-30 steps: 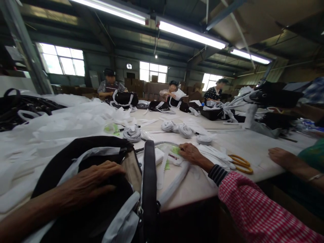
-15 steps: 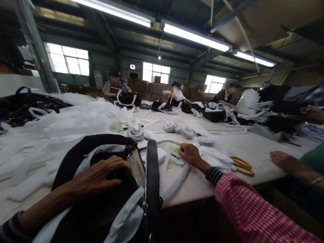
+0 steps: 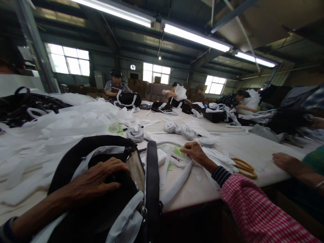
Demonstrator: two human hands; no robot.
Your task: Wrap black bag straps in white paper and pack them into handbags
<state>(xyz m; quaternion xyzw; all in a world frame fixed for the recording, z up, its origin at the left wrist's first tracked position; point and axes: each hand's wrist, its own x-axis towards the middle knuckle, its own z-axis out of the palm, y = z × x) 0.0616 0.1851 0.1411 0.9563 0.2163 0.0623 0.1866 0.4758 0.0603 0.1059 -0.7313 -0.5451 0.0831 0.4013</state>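
A black bag with a silver zip and pale wrapped handles stands close in front of me, its beige lining partly showing. My left hand lies over its top with fingers curled onto the black fabric, gripping it; the fingertips are partly hidden. A dark zipped strip rises along the bag's right side. Over the table, my right hand is closed in a pinch at the edge of a clear, green-printed plastic packet. What sits between its fingertips is too small to make out. A white-wrapped handle curves below that hand.
Yellow-handled scissors lie right of my right hand beside white gloves. Coiled white cords are farther back. White wrapping material is heaped on the left. A co-worker's hand rests at the table's right edge; other people sit across.
My right hand has shifted slightly right, and more of the green-printed packet and wrapped handle shows. My left hand stays on the bag. A co-worker at the far right has leaned over rightward.
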